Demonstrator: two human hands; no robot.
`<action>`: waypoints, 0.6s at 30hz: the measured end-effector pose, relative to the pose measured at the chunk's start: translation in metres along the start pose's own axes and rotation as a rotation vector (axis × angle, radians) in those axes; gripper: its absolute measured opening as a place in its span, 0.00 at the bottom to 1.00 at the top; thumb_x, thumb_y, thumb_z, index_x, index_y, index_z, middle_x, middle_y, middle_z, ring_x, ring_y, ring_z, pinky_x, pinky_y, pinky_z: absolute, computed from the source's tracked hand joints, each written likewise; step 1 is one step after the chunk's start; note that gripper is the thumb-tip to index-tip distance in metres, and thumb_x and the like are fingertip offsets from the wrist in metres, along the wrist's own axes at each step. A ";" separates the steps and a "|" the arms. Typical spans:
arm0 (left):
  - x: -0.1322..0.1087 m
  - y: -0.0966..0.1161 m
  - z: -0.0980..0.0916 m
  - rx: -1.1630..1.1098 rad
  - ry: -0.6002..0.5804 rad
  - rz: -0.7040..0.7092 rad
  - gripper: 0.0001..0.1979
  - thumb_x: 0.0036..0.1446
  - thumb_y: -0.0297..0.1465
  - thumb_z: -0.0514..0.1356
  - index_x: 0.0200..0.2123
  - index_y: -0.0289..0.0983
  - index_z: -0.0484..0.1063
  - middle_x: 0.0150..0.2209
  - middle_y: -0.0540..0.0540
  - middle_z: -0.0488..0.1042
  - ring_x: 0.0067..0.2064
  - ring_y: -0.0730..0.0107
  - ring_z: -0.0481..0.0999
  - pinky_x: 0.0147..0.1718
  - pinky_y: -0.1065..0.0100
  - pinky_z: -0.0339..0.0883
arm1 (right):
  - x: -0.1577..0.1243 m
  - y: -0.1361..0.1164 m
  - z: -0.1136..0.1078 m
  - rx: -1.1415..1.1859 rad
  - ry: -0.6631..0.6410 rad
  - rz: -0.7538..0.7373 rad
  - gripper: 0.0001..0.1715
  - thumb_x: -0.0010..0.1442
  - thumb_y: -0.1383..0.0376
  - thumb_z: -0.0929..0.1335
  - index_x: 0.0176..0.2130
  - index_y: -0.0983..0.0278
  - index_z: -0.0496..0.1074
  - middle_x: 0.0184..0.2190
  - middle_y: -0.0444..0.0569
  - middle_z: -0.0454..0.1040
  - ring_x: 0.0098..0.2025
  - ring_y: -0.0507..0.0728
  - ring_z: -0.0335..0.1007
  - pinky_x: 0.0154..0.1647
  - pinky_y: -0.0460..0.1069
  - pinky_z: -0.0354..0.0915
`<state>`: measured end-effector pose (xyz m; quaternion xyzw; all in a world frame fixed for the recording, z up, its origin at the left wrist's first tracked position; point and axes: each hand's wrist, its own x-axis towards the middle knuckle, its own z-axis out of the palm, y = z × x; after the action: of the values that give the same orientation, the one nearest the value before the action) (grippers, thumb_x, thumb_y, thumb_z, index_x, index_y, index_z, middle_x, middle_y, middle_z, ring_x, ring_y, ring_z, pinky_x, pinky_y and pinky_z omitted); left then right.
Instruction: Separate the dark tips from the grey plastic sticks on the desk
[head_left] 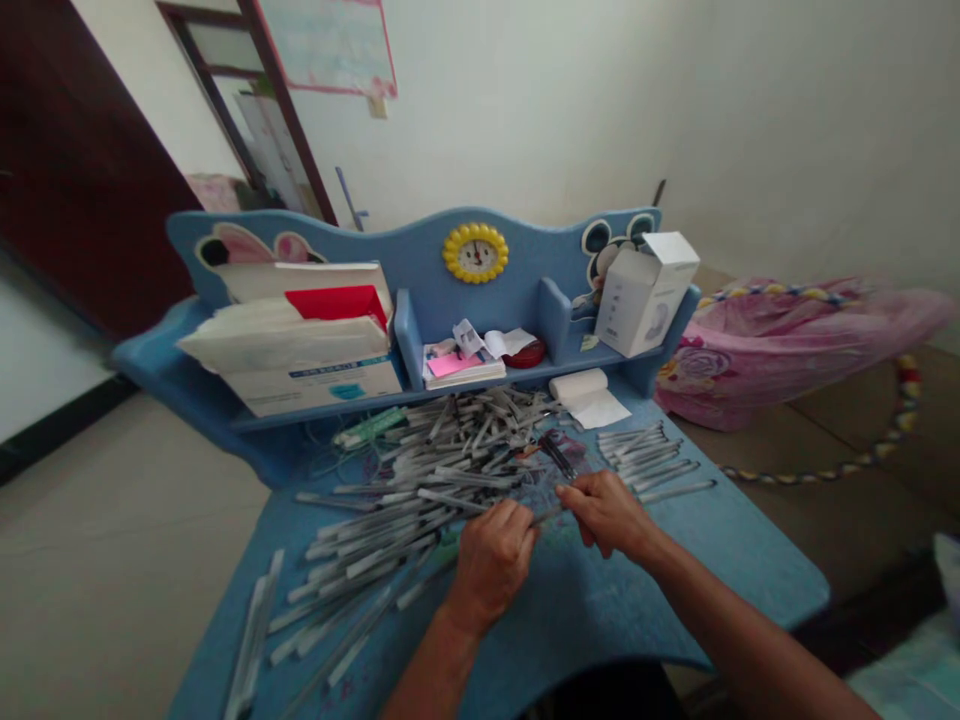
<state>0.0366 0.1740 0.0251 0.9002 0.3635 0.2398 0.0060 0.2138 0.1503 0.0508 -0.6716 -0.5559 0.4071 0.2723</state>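
My left hand [493, 562] is closed around one end of a slim, dark grey, pen-like stick [548, 515]. The other end is gripped by my right hand [606, 512], fingers pinched together, so the stick spans the short gap between them over the blue desk [600, 610]. Just beyond my right hand lie a few dark, pen-like sticks [556, 455]. To the left and behind my hands spreads a large pile of slender grey-white tubes [420, 490]. A smaller row of similar tubes [656, 460] rests right of my right hand.
A blue shelf runs along the desk's back, with a yellow flower-shaped clock [475, 253]. It holds a mask box [330, 385] with papers, and a white carton [646, 295]. A white paper roll [589, 397] lies before it. Right of the desk are pink fabric [720, 365] and a hoop [904, 410].
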 end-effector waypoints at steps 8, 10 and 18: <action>0.001 0.012 0.002 0.054 0.016 0.075 0.05 0.53 0.24 0.56 0.26 0.37 0.65 0.25 0.50 0.68 0.29 0.68 0.68 0.29 0.68 0.60 | -0.013 0.020 0.001 0.182 0.107 0.024 0.24 0.56 0.51 0.61 0.18 0.65 0.60 0.09 0.40 0.63 0.08 0.47 0.56 0.06 0.40 0.47; 0.002 0.017 0.003 0.050 0.021 0.105 0.06 0.53 0.24 0.55 0.25 0.37 0.65 0.25 0.50 0.68 0.29 0.68 0.68 0.28 0.68 0.59 | -0.019 0.025 0.000 0.213 0.149 -0.022 0.22 0.55 0.52 0.62 0.19 0.65 0.60 0.10 0.39 0.63 0.08 0.46 0.56 0.07 0.39 0.47; 0.003 0.030 0.006 0.106 0.057 0.176 0.09 0.54 0.23 0.52 0.24 0.38 0.64 0.24 0.50 0.67 0.28 0.68 0.67 0.28 0.67 0.58 | -0.029 0.043 0.006 0.387 0.129 0.132 0.21 0.56 0.52 0.60 0.20 0.63 0.59 0.07 0.38 0.62 0.05 0.47 0.50 0.04 0.41 0.42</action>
<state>0.0605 0.1546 0.0266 0.9205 0.2953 0.2452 -0.0731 0.2298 0.1116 0.0201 -0.6662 -0.4037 0.4795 0.4039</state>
